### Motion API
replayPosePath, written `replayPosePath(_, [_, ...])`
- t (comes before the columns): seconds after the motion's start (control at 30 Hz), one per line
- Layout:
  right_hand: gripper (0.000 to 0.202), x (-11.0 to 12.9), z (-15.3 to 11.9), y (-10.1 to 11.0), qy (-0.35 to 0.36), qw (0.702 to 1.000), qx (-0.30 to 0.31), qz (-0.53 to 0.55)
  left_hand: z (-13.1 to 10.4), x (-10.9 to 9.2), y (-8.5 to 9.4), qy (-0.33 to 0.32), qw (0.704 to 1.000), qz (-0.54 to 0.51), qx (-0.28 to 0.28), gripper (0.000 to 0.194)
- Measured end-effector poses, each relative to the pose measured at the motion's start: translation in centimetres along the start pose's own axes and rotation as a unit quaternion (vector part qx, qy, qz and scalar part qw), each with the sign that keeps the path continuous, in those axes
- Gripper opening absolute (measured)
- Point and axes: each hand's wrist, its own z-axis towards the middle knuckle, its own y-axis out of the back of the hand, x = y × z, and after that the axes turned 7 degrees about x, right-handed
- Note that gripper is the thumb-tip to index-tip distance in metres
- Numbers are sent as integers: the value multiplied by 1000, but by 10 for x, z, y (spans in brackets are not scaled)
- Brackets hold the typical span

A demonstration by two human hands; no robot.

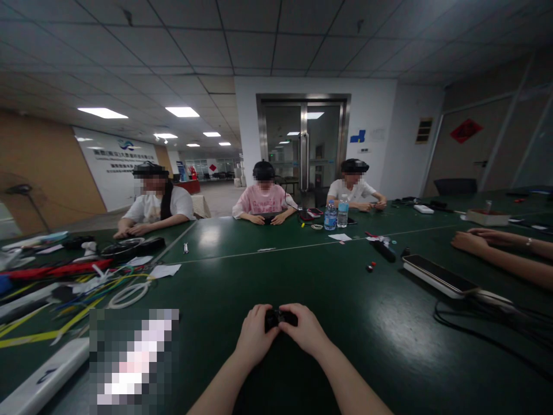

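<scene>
A small black object (280, 317) lies between my two hands, low over the dark green table (242, 282) near the middle of the view. My left hand (256, 333) is closed on its left end, fingers on the far side and thumb on the near side. On the right end, my right hand (305, 328) grips it the same way, and the two thumbs nearly meet. Fingers cover much of the object, so its exact kind cannot be made out.
Cables and tools (73, 276) crowd the left side. A phone on a white block (440, 276) with black cables is at right, near another person's hands (470, 242). Two bottles (337, 214) stand farther back. Three people sit across the table.
</scene>
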Motion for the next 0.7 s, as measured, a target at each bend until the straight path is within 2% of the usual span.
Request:
replayPosePath(0.13, [34, 0, 1, 0, 18, 1000, 7, -18, 0, 0, 2, -11, 1000, 5, 9, 37])
replayPosePath(0.33, [24, 0, 2, -2, 7, 999, -12, -45, 2, 8, 0, -25, 1000, 17, -2, 36])
replayPosePath(0.7, [22, -2, 4, -3, 17, 999, -15, -47, 2, 11, 0, -32, 999, 12, 14, 41])
